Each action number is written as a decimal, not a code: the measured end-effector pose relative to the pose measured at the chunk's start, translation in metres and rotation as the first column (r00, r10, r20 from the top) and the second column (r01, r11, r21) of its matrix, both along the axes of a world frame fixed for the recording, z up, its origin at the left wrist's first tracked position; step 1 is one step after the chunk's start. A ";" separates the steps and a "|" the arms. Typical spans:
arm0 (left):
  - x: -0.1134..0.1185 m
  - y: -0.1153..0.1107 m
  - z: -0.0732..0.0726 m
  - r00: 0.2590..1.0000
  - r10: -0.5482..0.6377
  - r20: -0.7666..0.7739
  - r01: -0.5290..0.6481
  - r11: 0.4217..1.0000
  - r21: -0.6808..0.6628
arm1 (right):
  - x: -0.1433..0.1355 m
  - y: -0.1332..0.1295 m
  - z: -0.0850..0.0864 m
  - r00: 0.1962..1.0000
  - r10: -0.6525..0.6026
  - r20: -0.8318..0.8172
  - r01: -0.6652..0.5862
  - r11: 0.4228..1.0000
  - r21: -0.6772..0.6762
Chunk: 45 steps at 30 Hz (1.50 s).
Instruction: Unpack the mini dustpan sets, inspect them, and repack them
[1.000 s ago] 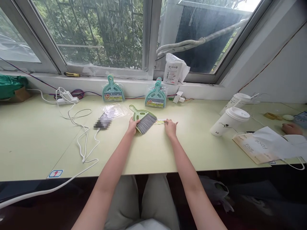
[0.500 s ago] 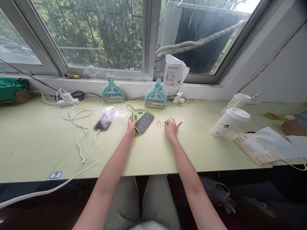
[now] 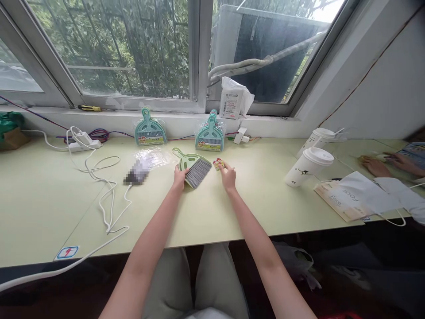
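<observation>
Label card now lifted, nearer brush.

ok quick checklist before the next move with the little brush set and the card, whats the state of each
1. Left hand touching the brush and dustpan set: ok.
2. Set lying flat on the table, bristles toward the person: ok.
3. Right hand holding the small printed card: ok.
4. Card lined up with the set: not ok, it sits off to the right of the bristles.
5. Empty clear bag within reach, left of the set: ok.
6. Which way the card faces: cannot tell.
</observation>
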<state>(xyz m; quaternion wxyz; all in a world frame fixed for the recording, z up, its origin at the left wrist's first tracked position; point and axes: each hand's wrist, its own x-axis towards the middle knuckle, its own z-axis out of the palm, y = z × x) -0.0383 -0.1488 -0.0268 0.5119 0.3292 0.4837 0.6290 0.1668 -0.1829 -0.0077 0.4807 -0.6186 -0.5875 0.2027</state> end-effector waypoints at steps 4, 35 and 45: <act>0.010 -0.005 0.002 0.987 -0.073 0.144 0.077 0.997 -0.022 | -0.039 -0.018 0.003 0.865 0.251 0.435 -0.258 0.965 -0.043; -0.029 -0.009 0.023 0.753 0.244 -0.611 -0.077 0.955 0.286 | -0.017 0.004 -0.010 0.477 0.076 -0.875 -0.198 0.980 -0.023; -0.033 -0.011 0.013 0.433 0.168 -0.886 -0.134 0.984 0.121 | -0.003 0.005 -0.005 0.495 0.052 -0.867 -0.210 0.976 -0.062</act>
